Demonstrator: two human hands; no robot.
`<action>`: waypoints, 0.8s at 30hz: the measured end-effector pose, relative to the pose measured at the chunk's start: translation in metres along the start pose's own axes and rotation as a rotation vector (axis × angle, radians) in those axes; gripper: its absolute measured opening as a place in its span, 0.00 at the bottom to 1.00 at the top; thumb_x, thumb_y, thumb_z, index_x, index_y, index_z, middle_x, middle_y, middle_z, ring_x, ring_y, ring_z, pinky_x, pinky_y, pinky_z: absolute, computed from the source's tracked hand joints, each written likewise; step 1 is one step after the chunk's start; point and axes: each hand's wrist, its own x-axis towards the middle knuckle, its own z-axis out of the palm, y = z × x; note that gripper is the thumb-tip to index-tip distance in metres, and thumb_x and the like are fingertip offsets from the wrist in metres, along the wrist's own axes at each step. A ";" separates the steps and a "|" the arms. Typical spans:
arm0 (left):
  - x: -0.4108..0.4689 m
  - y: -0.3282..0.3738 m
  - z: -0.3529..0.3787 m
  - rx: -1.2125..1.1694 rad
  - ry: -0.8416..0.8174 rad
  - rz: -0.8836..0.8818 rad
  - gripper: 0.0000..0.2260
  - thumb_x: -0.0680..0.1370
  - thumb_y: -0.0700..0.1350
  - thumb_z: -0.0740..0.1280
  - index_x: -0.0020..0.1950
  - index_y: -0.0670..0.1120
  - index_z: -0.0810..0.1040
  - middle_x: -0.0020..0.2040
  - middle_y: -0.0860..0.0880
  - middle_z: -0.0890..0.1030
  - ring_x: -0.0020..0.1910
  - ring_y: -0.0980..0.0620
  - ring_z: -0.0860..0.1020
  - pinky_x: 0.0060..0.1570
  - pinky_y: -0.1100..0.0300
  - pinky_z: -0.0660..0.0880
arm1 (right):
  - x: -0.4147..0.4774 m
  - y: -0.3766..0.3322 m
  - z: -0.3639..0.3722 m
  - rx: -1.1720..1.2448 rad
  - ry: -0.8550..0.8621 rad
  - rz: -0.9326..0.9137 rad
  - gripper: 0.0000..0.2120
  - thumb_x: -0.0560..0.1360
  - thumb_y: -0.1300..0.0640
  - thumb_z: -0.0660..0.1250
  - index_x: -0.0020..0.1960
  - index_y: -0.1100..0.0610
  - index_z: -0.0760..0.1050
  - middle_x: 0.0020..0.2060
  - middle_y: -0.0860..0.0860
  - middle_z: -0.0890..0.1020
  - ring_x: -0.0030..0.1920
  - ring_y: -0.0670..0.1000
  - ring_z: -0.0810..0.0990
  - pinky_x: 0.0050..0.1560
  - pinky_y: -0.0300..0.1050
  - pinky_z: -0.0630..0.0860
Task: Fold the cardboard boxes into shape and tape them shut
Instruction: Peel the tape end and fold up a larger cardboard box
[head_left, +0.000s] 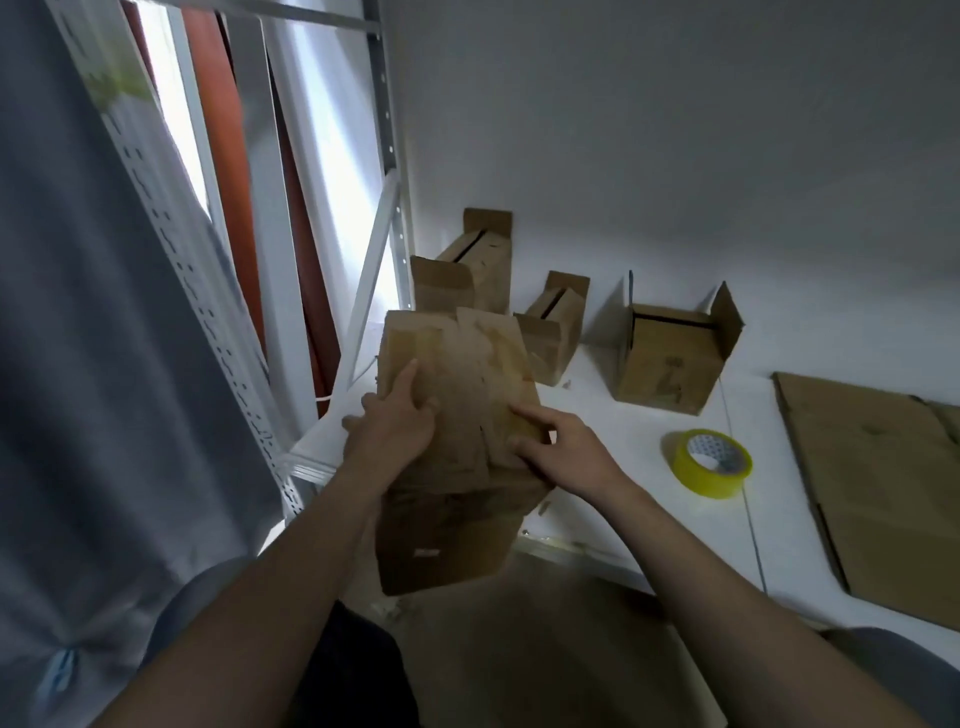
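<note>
Holding the half-formed cardboard box (457, 483) up off the white surface (613, 467), both hands work at its upper flaps. The box sits to the left of the yellow tape roll (707, 463), and its long axis runs from the person's lap up and away, leaning slightly left. The left hand (390, 434) lies on the left flap with the index finger straight, and its outer fingers seem to wrap round the box's left edge. The right hand (569, 453) grips the right flap, which looks pinched between index finger and thumb. The flaps do not yet lie flat, so folding probably comes before any taping. The tape roll lies flat on the surface to the right of the box, so the right hand is the nearer one for picking it up. Beyond the tape roll, against the wall, stand 3 folded boxes (670, 358), each with 2 flaps up and a dark slit between the folded ones; what is inside cannot be seen. Right of the tape roll lies a flat cardboard sheet (878, 499).
</note>
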 end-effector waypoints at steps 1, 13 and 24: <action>0.004 -0.003 -0.006 -0.066 0.005 -0.005 0.28 0.84 0.61 0.54 0.82 0.61 0.48 0.79 0.40 0.62 0.76 0.34 0.63 0.73 0.37 0.58 | 0.003 -0.005 -0.001 0.033 0.039 -0.024 0.22 0.78 0.47 0.70 0.71 0.43 0.74 0.69 0.44 0.75 0.64 0.44 0.73 0.60 0.35 0.68; -0.010 -0.039 -0.009 -0.076 0.062 -0.122 0.30 0.83 0.64 0.51 0.82 0.57 0.45 0.77 0.35 0.62 0.72 0.32 0.67 0.69 0.40 0.66 | 0.035 -0.038 0.013 -0.211 -0.132 -0.226 0.25 0.76 0.43 0.71 0.72 0.42 0.73 0.72 0.51 0.71 0.71 0.54 0.69 0.72 0.53 0.68; -0.017 -0.019 -0.003 -0.424 -0.137 -0.171 0.30 0.79 0.62 0.64 0.78 0.62 0.55 0.48 0.42 0.78 0.32 0.41 0.85 0.32 0.46 0.83 | 0.062 -0.053 -0.027 -0.252 -0.237 -0.218 0.25 0.77 0.56 0.71 0.73 0.45 0.73 0.71 0.48 0.75 0.70 0.46 0.73 0.72 0.47 0.69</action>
